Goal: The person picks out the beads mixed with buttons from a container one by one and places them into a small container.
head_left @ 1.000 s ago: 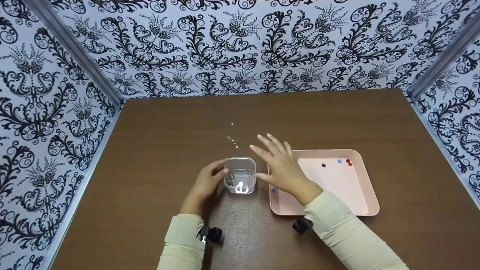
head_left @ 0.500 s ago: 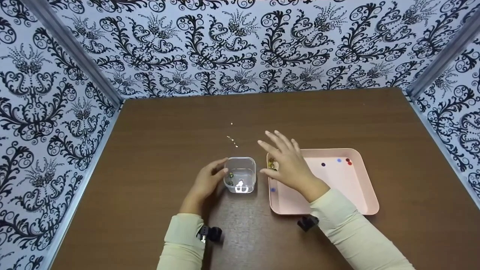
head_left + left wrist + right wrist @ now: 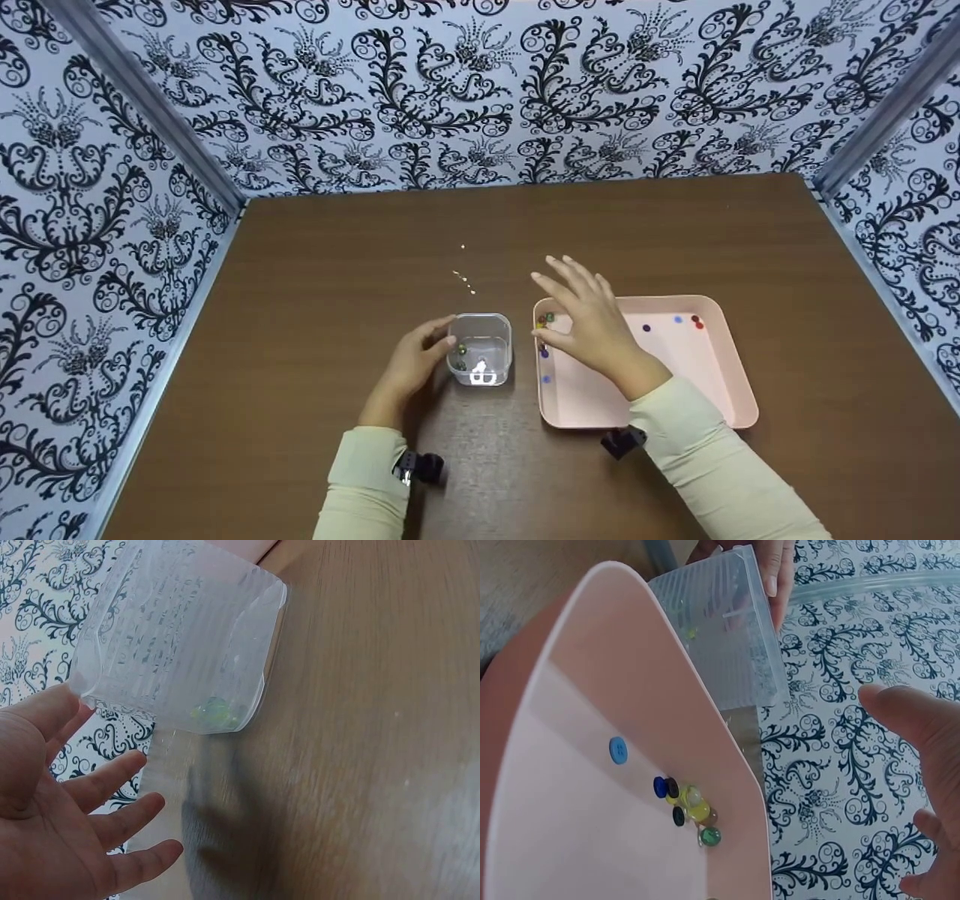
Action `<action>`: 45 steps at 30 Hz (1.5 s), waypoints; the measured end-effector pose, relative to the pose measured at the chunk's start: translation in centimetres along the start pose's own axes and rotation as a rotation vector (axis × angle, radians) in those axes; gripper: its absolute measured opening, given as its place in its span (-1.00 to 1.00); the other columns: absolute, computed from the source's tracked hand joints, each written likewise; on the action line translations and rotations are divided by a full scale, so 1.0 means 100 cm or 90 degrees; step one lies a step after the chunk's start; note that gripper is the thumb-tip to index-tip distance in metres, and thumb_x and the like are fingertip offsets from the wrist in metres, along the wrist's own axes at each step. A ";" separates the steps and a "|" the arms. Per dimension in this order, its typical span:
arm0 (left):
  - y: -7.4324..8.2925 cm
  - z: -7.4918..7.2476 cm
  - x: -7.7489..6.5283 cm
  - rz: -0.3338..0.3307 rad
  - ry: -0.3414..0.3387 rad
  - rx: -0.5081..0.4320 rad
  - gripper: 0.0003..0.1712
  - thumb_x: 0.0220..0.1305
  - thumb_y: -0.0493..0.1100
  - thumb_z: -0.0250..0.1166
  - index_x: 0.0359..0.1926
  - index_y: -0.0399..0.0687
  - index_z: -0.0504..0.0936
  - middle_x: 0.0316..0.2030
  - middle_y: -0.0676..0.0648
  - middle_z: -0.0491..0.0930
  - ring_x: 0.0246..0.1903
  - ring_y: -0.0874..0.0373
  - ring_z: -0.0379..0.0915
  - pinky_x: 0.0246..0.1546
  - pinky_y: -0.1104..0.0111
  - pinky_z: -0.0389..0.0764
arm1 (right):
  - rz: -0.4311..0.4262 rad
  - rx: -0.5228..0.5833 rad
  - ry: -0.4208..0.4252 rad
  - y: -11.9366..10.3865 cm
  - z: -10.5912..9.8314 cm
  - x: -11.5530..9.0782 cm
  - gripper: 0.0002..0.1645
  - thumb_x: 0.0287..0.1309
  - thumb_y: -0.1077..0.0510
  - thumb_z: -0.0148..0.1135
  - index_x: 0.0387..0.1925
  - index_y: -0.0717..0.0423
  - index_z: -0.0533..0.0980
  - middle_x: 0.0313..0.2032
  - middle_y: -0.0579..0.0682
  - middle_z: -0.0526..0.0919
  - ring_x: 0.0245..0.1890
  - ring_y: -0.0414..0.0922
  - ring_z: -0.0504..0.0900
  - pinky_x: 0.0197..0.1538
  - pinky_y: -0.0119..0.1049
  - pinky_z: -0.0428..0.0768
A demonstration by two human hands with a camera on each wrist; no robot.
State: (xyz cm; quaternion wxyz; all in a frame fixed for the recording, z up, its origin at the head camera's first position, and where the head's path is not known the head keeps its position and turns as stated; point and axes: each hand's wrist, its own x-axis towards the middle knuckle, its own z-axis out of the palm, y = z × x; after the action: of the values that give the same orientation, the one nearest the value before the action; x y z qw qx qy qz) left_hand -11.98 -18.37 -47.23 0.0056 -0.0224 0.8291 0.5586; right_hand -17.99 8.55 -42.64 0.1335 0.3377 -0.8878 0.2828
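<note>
Where the right hand (image 3: 598,330) hangs: over the left edge of the pink tray (image 3: 697,367), fingers spread, grasping nothing that I can see.
Left hand (image 3: 414,360): thumb and a finger touch the clear container (image 3: 480,328) at its far left corner; the other fingers lie loose, more a steadying touch than a clench.
Clear container: upright on the worktop (image 3: 330,262), just beside the pink tray and well in from the far edge; a few greenish pieces (image 3: 215,714) lie inside by its left wall.
Pink tray, left edge: marbles (image 3: 700,811) and buttons (image 3: 661,787) huddle towards the far left corner; a light blue button (image 3: 618,750) lies nearer.
Pink tray, far right corner: two red pieces (image 3: 699,325), with a blue piece (image 3: 678,319) and a dark piece (image 3: 646,328) strung out leftward.
How far along: partway, I'd judge; most visible pieces lie in the pink tray, a few in the clear container. The tray's lot is mixed, so any parting by kind isn't done.
</note>
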 end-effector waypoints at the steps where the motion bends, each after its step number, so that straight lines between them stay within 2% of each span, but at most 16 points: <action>1: 0.000 0.000 0.000 0.001 0.000 0.001 -0.56 0.31 -0.28 0.21 0.19 -0.32 0.50 0.07 -0.34 0.56 0.11 -0.17 0.46 0.21 0.03 0.39 | -0.002 -0.001 0.004 0.001 0.000 0.000 -0.11 -0.12 -0.02 0.52 0.29 0.02 0.40 0.37 0.08 0.30 0.40 0.13 0.17 0.30 0.33 0.14; 18: -0.001 0.000 0.003 0.004 -0.002 0.010 -0.56 0.31 -0.28 0.22 0.19 -0.32 0.50 0.07 -0.33 0.57 0.13 -0.16 0.46 0.24 0.04 0.37 | -0.018 0.018 0.064 0.011 -0.006 -0.001 -0.16 -0.16 0.08 0.54 0.23 0.14 0.45 0.30 0.15 0.40 0.33 0.16 0.28 0.30 0.22 0.22; 24: -0.002 -0.001 0.001 0.003 -0.003 0.010 -0.56 0.31 -0.28 0.22 0.19 -0.29 0.51 0.09 -0.32 0.55 0.15 -0.17 0.43 0.25 0.04 0.34 | -0.003 0.036 0.074 0.014 -0.010 -0.003 -0.18 -0.14 0.13 0.54 0.23 0.11 0.46 0.29 0.12 0.41 0.34 0.13 0.28 0.32 0.18 0.20; 30: 0.000 -0.001 -0.001 0.003 0.000 -0.003 -0.55 0.30 -0.26 0.23 0.19 -0.28 0.51 0.11 -0.32 0.54 0.17 -0.18 0.41 0.27 0.03 0.32 | -0.012 0.040 0.086 0.018 -0.011 -0.003 -0.21 -0.13 0.11 0.54 0.21 0.15 0.47 0.26 0.11 0.45 0.32 0.13 0.31 0.30 0.17 0.24; 45: -0.002 -0.001 0.002 -0.010 -0.001 0.005 -0.55 0.30 -0.25 0.23 0.20 -0.24 0.51 0.15 -0.30 0.52 0.20 -0.18 0.38 0.30 0.04 0.29 | 0.013 0.044 0.071 0.026 -0.015 -0.006 -0.24 -0.11 0.16 0.51 0.21 0.16 0.47 0.23 0.12 0.49 0.29 0.16 0.35 0.31 0.15 0.25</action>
State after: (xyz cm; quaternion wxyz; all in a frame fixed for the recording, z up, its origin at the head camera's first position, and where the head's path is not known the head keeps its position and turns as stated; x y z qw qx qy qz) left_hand -12.12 -18.58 -47.37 0.0109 -0.0287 0.8309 0.5555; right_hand -19.22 11.34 -42.74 0.1685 0.3168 -0.8720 0.3329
